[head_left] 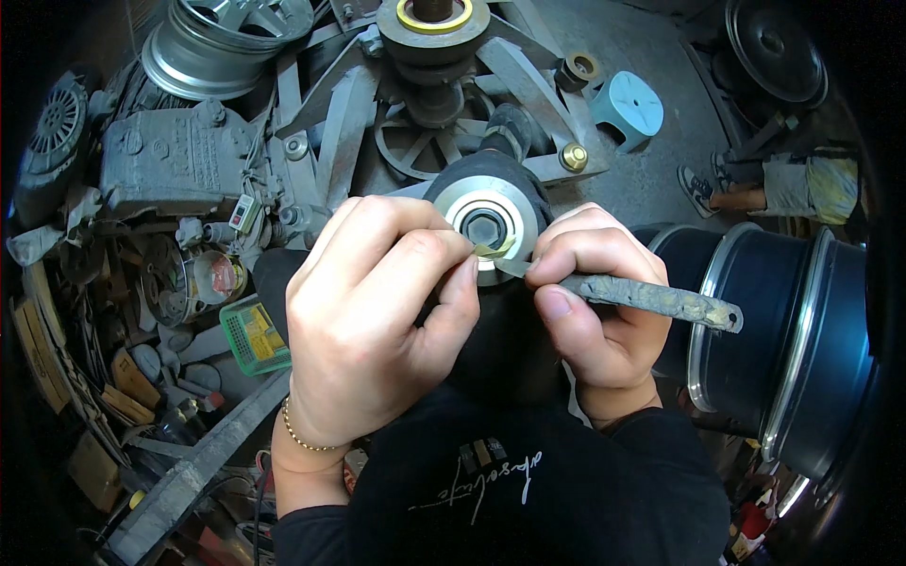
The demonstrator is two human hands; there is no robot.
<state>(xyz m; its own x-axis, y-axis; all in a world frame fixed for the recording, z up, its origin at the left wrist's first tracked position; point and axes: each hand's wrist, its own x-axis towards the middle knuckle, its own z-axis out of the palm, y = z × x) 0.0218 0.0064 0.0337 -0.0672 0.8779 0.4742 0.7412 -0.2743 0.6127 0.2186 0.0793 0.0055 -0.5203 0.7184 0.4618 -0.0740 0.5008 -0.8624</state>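
My left hand [373, 311] is closed in a pinch on a small thin yellowish strip [496, 249]. My right hand [604, 297] grips a flat-bladed knife [651, 296] with a worn, wrapped grey handle that has a hole at its end. The short blade points left, and its tip is at the strip or just beside it; whether they touch I cannot tell. Just behind the fingertips is a round pale metal disc [521, 203] with a dark hexagonal centre. A dark cylindrical body carries the disc.
A metal frame with a spoked wheel [415, 146] stands ahead, a gold nut [574, 157] on its right corner. Black wheel rims [755, 321] lie close on the right. A light-blue stool [630, 106], a silver rim [198, 61] and a green basket [253, 337] surround it. A person's legs [741, 200] show far right.
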